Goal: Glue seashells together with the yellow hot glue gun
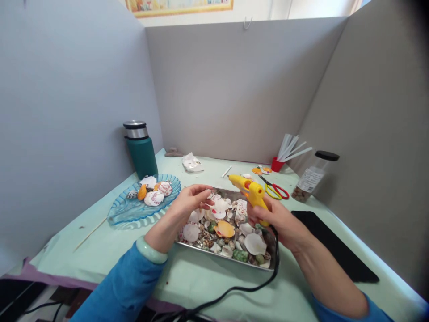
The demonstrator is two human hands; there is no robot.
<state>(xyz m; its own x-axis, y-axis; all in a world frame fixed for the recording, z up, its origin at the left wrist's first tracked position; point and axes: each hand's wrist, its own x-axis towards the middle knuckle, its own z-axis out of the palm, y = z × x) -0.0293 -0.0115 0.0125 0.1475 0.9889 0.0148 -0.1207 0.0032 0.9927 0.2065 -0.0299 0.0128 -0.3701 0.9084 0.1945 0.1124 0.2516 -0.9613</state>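
Observation:
My right hand (268,217) is wrapped round the handle of a yellow glue gun (246,187), whose nozzle points left, above the far side of a metal tray (217,256). A black cord (248,288) runs down from the handle. My left hand (192,201) is over the tray's left part, fingers bent in a pinch at a white, pink-speckled scallop shell (215,197); the fingers partly hide their contact with it. Below are many loose shells, among them an orange scallop shell (224,229) and a large white shell (255,244).
On the left, a blue plate (122,213) bears several shells beside a green bottle (141,156). Scissors (275,190), a red cup (277,165) of glue sticks, a tilted jar (313,176) and a black mat (335,246) lie rightward. Grey panels (241,89) enclose the table.

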